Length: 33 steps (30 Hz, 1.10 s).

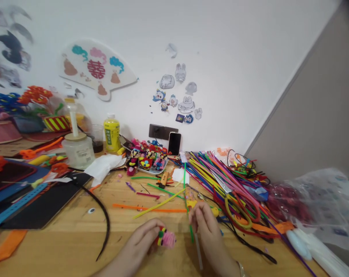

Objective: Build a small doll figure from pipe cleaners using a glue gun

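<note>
My left hand (pixel 147 236) is closed around a small pipe-cleaner figure (pixel 168 239), pink and fuzzy at one end, with green, red, yellow and black parts at my fingertips. To its right, my right hand (pixel 205 225) has its fingertips pinched together; whatever is between them is too small or hidden to make out. Under and beyond that hand lies a yellow tool (pixel 191 198) that looks like a hot glue gun, partly covered. A translucent glue stick (pixel 198 252) shows below the hand. A green pipe cleaner (pixel 185 175) runs just left of my right fingers.
Loose pipe cleaners (pixel 163 204) lie ahead of my hands. Scissors (pixel 225 184) rest on a big pipe-cleaner bundle (pixel 209 169) at right. Finished figures (pixel 148 158) crowd a tray at the back, near a phone (pixel 174 144) and yellow bottle (pixel 112 132). A black headband (pixel 103 209) lies left.
</note>
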### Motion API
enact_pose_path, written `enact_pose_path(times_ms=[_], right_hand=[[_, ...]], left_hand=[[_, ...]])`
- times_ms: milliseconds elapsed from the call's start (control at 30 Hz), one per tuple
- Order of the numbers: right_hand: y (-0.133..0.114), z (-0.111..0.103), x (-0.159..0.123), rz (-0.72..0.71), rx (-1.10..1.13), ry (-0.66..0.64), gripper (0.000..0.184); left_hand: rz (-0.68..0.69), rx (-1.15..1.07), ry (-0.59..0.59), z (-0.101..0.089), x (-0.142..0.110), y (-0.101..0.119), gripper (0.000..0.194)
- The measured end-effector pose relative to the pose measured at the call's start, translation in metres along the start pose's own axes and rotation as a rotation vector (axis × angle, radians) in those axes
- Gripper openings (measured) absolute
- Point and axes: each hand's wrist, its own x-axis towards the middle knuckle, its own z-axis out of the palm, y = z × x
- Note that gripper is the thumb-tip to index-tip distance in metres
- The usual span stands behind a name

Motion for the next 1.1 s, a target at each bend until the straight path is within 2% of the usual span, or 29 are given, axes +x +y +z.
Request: enact_pose_path(times_ms=[100, 233, 333, 500, 633, 700, 767, 867, 1100], right_hand=[[0.001, 0.0, -0.001, 0.056, 0.06, -0.129, 0.02], [0.0, 0.004, -0.01, 0.222, 0.094, -0.489, 0.039], [0.0, 0.01, -0.014, 0.208, 0.103, -0.611, 0.046], [0.005, 0.014, -0.012, 0.209, 0.046, -0.604, 0.046], [0.012, 0.016, -0.012, 0.298, 0.098, -0.613, 0.052], [0.014, 0.018, -0.013, 0.336, 0.148, -0.6, 0.054], [0.013, 0.02, -0.014, 0.358, 0.186, -0.599, 0.056], [0.011, 0.022, -0.017, 0.387, 0.222, -0.647, 0.058], [0.005, 0.022, -0.02, 0.332, 0.216, -0.693, 0.052]], left_hand=[[0.082, 0.175, 0.005, -0.004, -0.003, 0.014, 0.023], [0.186, 0.264, 0.021, -0.006, -0.004, 0.023, 0.022], [0.199, 0.27, 0.022, -0.006, -0.002, 0.019, 0.023], [0.223, 0.292, 0.021, -0.005, 0.001, 0.014, 0.023], [0.204, 0.241, 0.029, -0.006, 0.002, 0.007, 0.027], [0.271, 0.253, 0.013, -0.007, 0.002, 0.0, 0.032], [0.366, 0.327, -0.003, -0.007, 0.001, -0.007, 0.046], [0.458, 0.438, -0.007, -0.007, -0.002, -0.009, 0.06], [0.494, 0.582, 0.021, -0.004, -0.007, -0.005, 0.057]])
